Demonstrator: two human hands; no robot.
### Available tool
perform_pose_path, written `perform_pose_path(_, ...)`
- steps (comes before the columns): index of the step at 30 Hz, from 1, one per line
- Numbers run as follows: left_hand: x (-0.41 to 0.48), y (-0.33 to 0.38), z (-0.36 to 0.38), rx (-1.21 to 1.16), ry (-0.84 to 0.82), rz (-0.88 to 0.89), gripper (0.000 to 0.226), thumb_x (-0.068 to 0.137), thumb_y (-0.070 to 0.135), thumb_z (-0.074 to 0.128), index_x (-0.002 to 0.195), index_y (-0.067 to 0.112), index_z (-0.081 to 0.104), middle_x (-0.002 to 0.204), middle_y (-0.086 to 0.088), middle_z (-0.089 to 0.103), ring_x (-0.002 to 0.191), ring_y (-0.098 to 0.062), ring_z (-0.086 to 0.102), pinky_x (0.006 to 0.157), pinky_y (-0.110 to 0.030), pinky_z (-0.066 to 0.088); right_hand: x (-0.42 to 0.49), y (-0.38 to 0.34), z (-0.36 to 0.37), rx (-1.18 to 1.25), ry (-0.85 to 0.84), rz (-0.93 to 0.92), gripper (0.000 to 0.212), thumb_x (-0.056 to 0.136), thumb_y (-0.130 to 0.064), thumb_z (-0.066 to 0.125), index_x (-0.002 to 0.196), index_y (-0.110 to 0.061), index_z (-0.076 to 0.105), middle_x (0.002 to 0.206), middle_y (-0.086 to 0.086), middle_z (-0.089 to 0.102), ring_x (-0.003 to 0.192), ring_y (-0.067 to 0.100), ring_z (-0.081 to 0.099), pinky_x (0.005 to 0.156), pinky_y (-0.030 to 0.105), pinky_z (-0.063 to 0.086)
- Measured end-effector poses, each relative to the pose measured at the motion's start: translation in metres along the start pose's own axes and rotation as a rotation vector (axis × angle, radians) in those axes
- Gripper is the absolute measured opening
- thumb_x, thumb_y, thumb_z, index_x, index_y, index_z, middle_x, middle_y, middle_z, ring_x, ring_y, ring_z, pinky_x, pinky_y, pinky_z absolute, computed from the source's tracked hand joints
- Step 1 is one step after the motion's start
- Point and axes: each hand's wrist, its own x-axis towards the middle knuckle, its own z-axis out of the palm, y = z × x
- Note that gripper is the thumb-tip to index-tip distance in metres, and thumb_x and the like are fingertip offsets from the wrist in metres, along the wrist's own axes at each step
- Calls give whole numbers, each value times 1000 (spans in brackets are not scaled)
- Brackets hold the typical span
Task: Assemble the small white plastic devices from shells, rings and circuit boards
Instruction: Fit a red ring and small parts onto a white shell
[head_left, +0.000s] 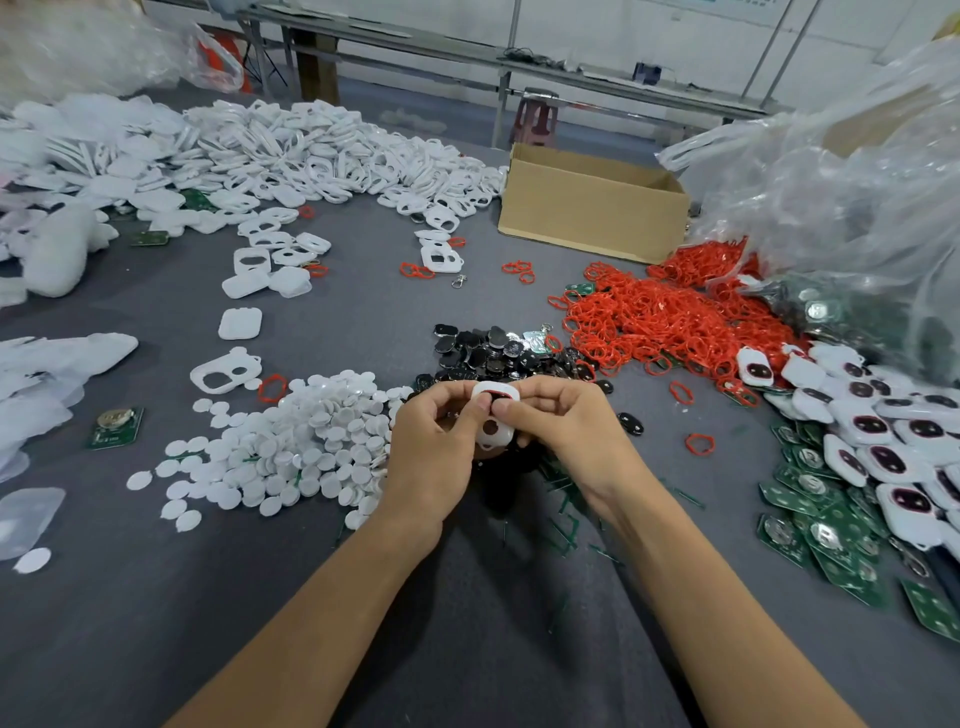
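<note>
white shell (491, 431) held above the grey table (260, 597), just in front of a heap of black parts (483, 348), pinched between left hand (431, 441) and right hand (566, 415). both thumbs press on its upper face beside a red ring (506, 396) lying at the top opening, with the other fingers curled behind. the shell appears light, thin and stiff, probably smooth enough to slip; the ring looks soft and springy. it is best taken by the outer edges, leaving the openings free, since hard squeezing might flex the rim or unseat the ring.
</note>
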Motion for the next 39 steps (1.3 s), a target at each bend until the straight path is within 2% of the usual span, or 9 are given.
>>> perform_pose_path(4,1,6,-3,-279,-98,-114,17,88,13,67,101,3,70,90,-11,74,79,-19,72,66,-26,59,0,-1,-4,207,-24,80,18,70,-22,72,84,-10,73,73,5,72,60,8,61,58,15,47)
perform_pose_path(8,4,6,-6,-400,-157,-133,31,67,21,72,95,6,73,85,-5,75,76,-13,71,67,-23,58,0,-2,-5,402,-96,146,18,76,-17,64,87,-5,72,84,7,72,76,13,68,70,20,55)
perform_pose_path(13,5,7,-6,-552,-217,-190,38,71,18,69,106,2,70,91,-7,75,78,-13,71,68,-21,58,0,-5,-3,511,-114,144,18,79,-11,57,87,3,65,85,10,70,77,15,68,70,22,56)
perform_pose_path(17,4,8,-5,-577,-210,-169,35,71,18,68,104,7,69,90,-4,75,78,-13,71,67,-21,57,-2,-8,-4,537,-126,106,22,79,-9,55,70,-9,74,80,5,72,74,12,68,68,21,55)
perform_pose_path(22,0,4,-3,-356,-30,-8,19,69,28,74,80,12,74,80,-5,74,75,-15,70,69,-23,58,-5,-12,-3,263,-41,-116,11,78,-15,64,70,-16,71,72,1,69,66,9,58,64,18,45)
perform_pose_path(27,-4,11,-1,-375,-159,-87,39,85,43,59,92,8,76,93,-13,76,85,-21,74,72,-25,58,-9,-14,-1,-183,19,-358,15,76,-3,75,79,-17,74,92,-2,75,91,12,69,83,28,52)
perform_pose_path(31,-7,11,1,-334,-205,-129,19,94,16,60,102,5,73,96,-15,74,80,-14,70,74,-23,58,-12,-13,-6,-589,83,-555,12,77,-8,76,81,-19,76,91,-13,73,89,7,64,81,26,48)
perform_pose_path(35,-7,13,1,-310,-227,-215,20,97,3,52,100,4,72,94,-14,74,73,-13,70,78,-26,60,-11,-13,-11,-659,18,-495,14,81,-10,66,85,-18,77,90,-12,73,87,9,63,77,26,46)
perform_pose_path(39,-7,14,1,-313,-209,-280,23,97,-1,50,93,6,72,90,-13,75,76,-16,72,78,-27,60,-9,-16,-12,-468,-32,-342,24,89,3,60,78,-15,71,85,4,74,83,28,67,76,40,52)
